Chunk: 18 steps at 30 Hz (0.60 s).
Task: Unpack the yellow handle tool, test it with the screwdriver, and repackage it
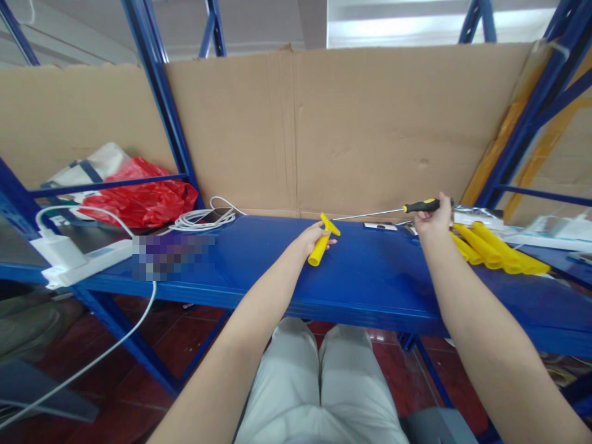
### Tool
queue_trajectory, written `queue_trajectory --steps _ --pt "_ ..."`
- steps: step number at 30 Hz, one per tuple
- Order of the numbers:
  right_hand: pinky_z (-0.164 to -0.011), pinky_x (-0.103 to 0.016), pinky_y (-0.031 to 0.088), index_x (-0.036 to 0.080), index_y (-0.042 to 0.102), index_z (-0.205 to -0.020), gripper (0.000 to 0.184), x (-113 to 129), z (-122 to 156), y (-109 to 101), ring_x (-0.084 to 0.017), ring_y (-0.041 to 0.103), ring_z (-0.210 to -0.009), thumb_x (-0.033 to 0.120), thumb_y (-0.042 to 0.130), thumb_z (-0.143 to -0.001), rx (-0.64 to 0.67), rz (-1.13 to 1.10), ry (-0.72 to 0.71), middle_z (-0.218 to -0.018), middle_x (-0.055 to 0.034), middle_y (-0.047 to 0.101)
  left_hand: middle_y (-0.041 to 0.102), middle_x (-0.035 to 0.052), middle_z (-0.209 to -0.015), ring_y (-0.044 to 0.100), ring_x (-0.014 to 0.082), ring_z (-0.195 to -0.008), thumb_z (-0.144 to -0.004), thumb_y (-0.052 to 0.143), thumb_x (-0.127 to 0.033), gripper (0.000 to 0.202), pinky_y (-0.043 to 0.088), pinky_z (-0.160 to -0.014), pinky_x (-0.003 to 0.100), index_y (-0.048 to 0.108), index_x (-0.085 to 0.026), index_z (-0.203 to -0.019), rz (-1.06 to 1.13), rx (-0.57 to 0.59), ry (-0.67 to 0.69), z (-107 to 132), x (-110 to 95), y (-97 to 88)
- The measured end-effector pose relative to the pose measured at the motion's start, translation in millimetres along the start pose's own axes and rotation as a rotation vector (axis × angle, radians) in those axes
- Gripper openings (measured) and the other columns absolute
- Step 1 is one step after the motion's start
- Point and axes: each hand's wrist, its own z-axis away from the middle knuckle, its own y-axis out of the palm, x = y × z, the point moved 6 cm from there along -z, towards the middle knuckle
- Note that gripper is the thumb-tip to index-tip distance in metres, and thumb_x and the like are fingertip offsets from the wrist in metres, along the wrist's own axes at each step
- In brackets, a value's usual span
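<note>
My left hand (315,239) is closed around a yellow plastic T-shaped handle (318,251), its tubular end toward me and its crosspiece away. In my right hand (435,217) is a long screwdriver with a black and yellow grip (422,206). The screwdriver's thin metal shaft (370,214) points left, and its tip reaches the crosspiece of the yellow handle; whether it sits in a screw I cannot tell. Several more yellow tubular pieces (497,246) lie to the right of my right hand. A small flat white-and-dark item (380,226) lies beneath the shaft.
A cardboard panel (370,129) backs the blue table (370,277). At left are a white power strip (99,262) with a plugged-in adapter, a coiled white cable (203,219) and a red plastic bag (143,194). Blue rack posts (160,98) rise at both sides.
</note>
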Motion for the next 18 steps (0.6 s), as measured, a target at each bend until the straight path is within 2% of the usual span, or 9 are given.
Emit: queue_trajectory --steps 11,18 --pt "-0.022 -0.016 0.023 0.025 0.035 -0.068 0.029 -0.7 -1.2 -1.9 -0.006 0.03 -0.034 0.026 0.048 -0.094 -0.016 -0.021 0.001 -0.046 0.0083 0.035 0.056 0.0132 -0.138 0.066 0.0085 -0.054 -0.089 0.045 -0.001 0.073 0.044 -0.04 0.017 0.025 -0.033 -0.152 0.014 0.06 0.013 -5.6 1.3 0.4" --pt "-0.021 -0.017 0.025 0.025 0.035 -0.068 0.028 0.8 -3.2 -3.3 -0.008 0.031 -0.033 0.026 0.048 -0.093 -0.012 0.024 -0.021 -0.047 0.008 0.036 0.055 0.0128 -0.139 0.067 0.009 -0.057 -0.09 0.049 -0.004 0.073 0.046 -0.041 0.016 0.026 -0.036 -0.151 0.004 0.053 0.004 -6.5 1.2 -1.0"
